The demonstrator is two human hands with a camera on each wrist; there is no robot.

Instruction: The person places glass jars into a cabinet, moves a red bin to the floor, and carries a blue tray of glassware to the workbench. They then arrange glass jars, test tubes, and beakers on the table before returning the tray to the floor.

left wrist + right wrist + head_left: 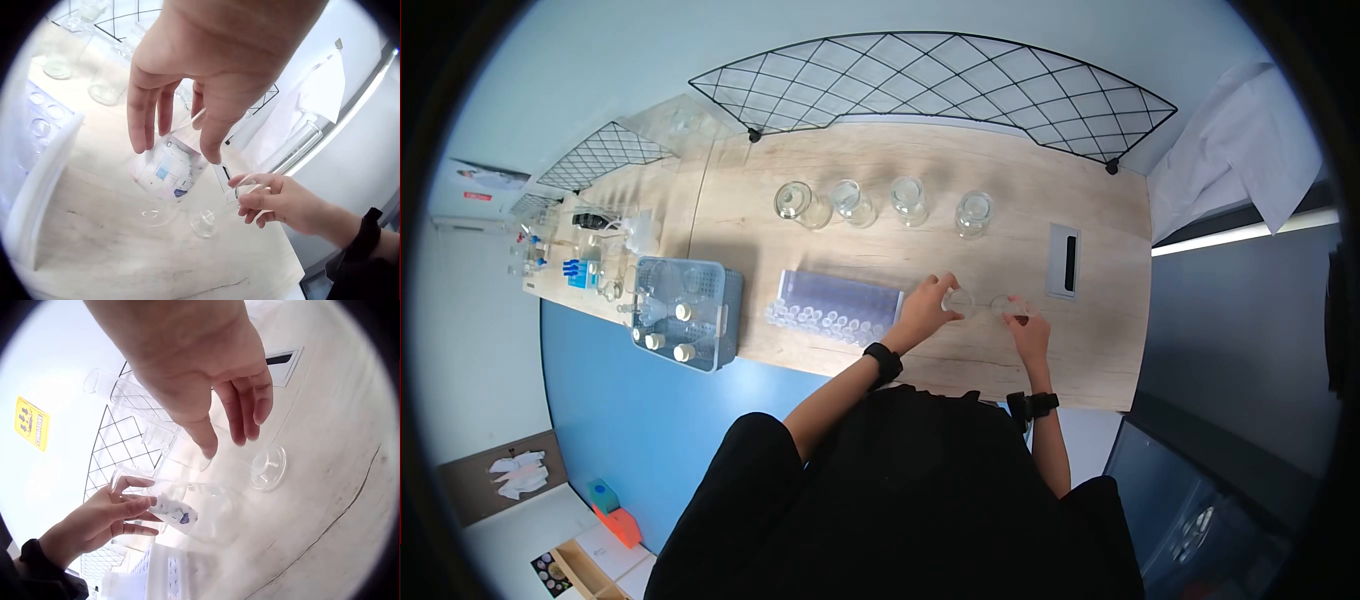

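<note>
My left hand grips a clear glass beaker from above, thumb on one side and fingers on the other. A white and blue label marks its wall. To its right, my right hand has its thumb and fingers round a tall, clear measuring cylinder. The cylinder's round foot shows below the hand, close by the beaker. Left of my left hand lies a purple-and-white rack with several clear tubes along its near side.
Several clear glass bottles stand in a row at the back. A grey-blue basket on the left holds white-capped bottles. A socket panel is set in the wooden tabletop. Black wire mesh borders the far edge.
</note>
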